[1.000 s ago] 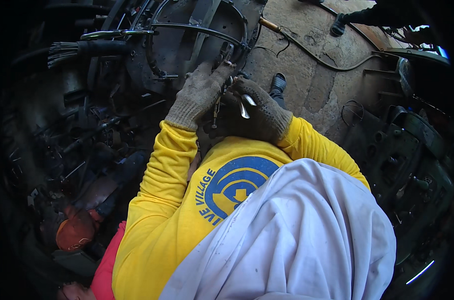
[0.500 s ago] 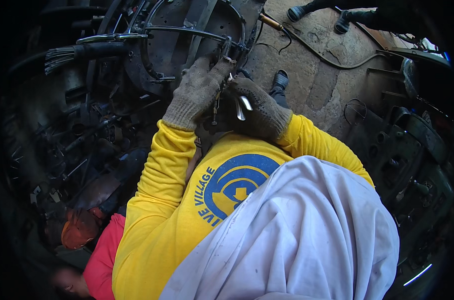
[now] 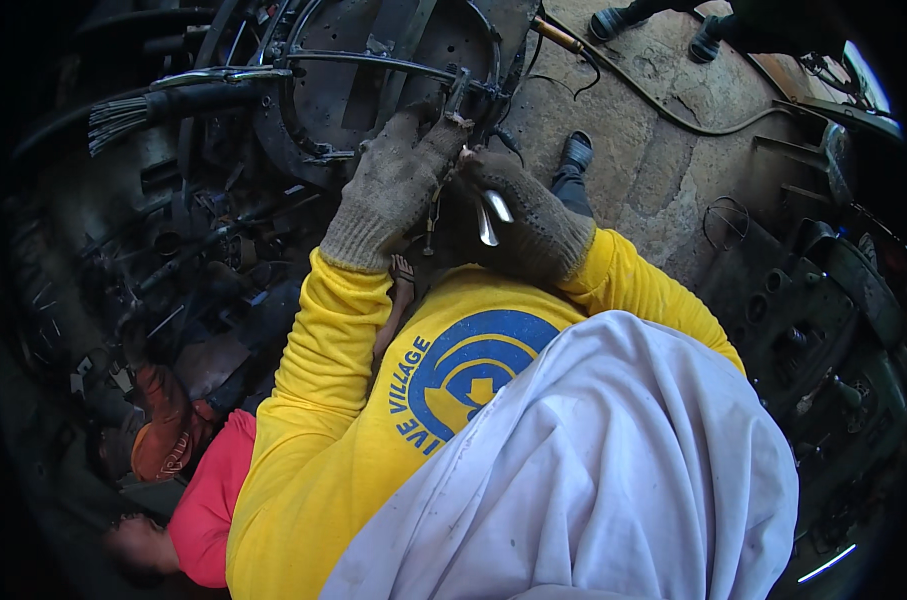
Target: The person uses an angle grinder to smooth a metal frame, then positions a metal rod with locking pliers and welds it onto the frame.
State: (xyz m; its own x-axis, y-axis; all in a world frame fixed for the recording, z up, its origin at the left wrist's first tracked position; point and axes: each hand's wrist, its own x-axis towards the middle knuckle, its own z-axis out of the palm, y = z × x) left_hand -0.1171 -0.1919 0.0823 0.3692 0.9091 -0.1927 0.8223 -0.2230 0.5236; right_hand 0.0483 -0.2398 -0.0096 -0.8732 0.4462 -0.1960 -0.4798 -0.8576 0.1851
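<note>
The round metal frame [image 3: 378, 62] is in front of the person. The left hand [image 3: 395, 175], in a grey work glove, is near the right part of this frame, closed on a long metal tool [image 3: 458, 92]. The right hand [image 3: 535, 212], also gloved, is beside it, nearer to the body than the frame; 2 shiny metal strips [image 3: 498, 207] show at it, but its grip is hidden. Right of the frame, a tan handle [image 3: 560, 33] lies on the floor [image 3: 623, 140].

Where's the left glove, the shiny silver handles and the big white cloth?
Left glove [image 3: 385, 185], head view: back of the hand.
Shiny silver handles [image 3: 499, 207], head view: the upper one.
White cloth [image 3: 613, 450], head view: middle folds.
</note>
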